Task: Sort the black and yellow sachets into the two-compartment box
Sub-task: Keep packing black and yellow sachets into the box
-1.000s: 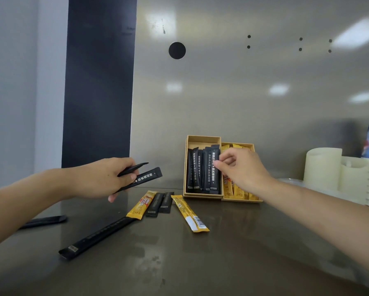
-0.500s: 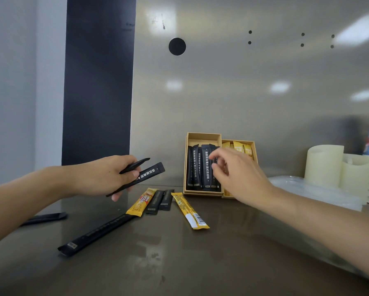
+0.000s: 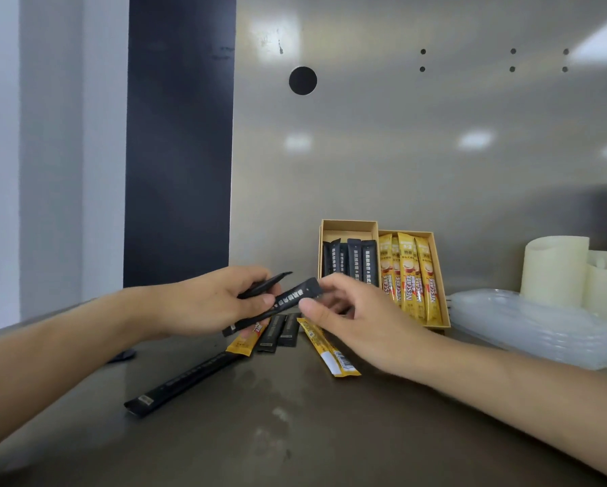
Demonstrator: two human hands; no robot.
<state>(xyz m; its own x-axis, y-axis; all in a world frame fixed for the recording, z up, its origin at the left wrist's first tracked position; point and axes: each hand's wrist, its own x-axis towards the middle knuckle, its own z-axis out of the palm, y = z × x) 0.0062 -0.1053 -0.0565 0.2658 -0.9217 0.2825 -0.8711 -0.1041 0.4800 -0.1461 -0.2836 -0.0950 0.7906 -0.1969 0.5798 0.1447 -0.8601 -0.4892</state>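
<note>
A tan two-compartment box (image 3: 348, 224) stands at the back wall. Black sachets (image 3: 354, 261) fill its left side and yellow sachets (image 3: 409, 275) its right. My left hand (image 3: 207, 300) holds two black sachets: one (image 3: 288, 298) sticks out to the right and a thinner one (image 3: 266, 284) lies above it. My right hand (image 3: 361, 325) pinches the right end of the lower one with thumb and forefinger. On the counter lie a yellow sachet (image 3: 330, 353), another yellow one (image 3: 240, 344), two short black ones (image 3: 277, 332) and a long black one (image 3: 182, 381).
Two cream candles (image 3: 555, 272) and a clear plastic tray (image 3: 533, 325) sit at the right. A steel wall (image 3: 400, 152) closes the back, with a dark panel (image 3: 179, 152) to its left. Another dark sachet (image 3: 122, 356) peeks out behind my left forearm.
My right hand left the box's black compartment and moved left to the sachet in my left hand. My left hand shifted slightly right. The yellow sachets in the box are now uncovered.
</note>
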